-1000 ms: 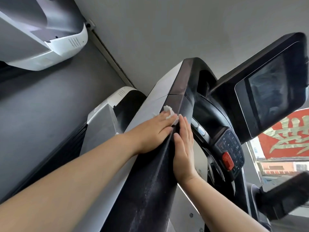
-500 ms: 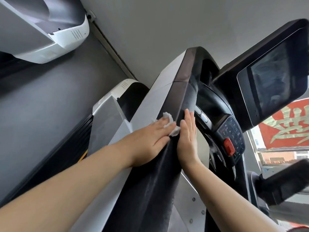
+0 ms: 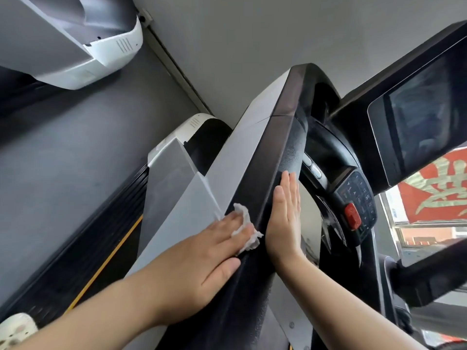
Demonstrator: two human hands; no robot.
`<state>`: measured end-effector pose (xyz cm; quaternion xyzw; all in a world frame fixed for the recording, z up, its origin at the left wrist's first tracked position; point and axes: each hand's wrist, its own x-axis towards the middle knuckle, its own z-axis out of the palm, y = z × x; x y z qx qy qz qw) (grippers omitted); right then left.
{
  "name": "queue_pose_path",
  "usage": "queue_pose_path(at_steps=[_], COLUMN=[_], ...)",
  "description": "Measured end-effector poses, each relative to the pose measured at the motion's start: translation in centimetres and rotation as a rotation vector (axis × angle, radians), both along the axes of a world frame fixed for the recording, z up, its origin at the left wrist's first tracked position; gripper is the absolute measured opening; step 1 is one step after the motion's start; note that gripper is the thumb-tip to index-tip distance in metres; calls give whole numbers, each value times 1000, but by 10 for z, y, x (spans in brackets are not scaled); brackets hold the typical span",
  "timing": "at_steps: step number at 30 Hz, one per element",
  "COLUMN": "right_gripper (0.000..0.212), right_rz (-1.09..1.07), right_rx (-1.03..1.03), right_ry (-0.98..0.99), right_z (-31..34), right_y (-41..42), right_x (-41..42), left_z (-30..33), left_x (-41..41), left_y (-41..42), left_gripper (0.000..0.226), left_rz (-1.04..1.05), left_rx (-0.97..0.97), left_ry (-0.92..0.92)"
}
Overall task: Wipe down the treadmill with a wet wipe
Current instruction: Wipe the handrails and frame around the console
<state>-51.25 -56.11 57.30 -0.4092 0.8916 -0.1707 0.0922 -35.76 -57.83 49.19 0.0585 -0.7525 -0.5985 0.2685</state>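
Left hand (image 3: 202, 251) is pressing a crumpled wet wipe (image 3: 243, 227) flat-fingered onto the treadmill handrail (image 3: 273, 157) at frame centre. Right hand (image 3: 284, 218), open and holding nothing, is lying flat against the rail's other side, likely bracing it.

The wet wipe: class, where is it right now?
In the head view, the wet wipe lies under the left hand's fingers on the treadmill handrail, beside the right hand.
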Motion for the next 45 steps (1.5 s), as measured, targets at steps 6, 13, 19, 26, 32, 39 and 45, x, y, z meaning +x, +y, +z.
queue_pose_path(at_steps=[6, 13, 19, 26, 32, 39, 45], right_gripper=[68, 67, 68, 45, 46, 51, 69], right_rz=[-16, -40, -34, -35, -11, -2, -31], right_rx=[-31, -46, -13, -33, -2, -1, -23], right_ry=[-28, -36, 8, -11, 36, 35, 8], right_z=[3, 3, 3, 7, 6, 5, 6], right_y=[-2, 0, -2, 0, 1, 0, -2], right_x=[0, 4, 5, 8, 8, 7, 10], left_z=[17, -2, -14, 3, -19, -5, 7], left_x=[-51, -22, -5, -40, 27, 2, -43], left_y=[-35, -11, 6, -22, 28, 8, -25], left_gripper=[49, 55, 57, 52, 54, 62, 60], left_rz=[19, 37, 165, 54, 141, 90, 79], left_rx=[-1, -11, -127, -7, -128, -118, 18], left_ry=[15, 61, 137, 38, 97, 101, -1])
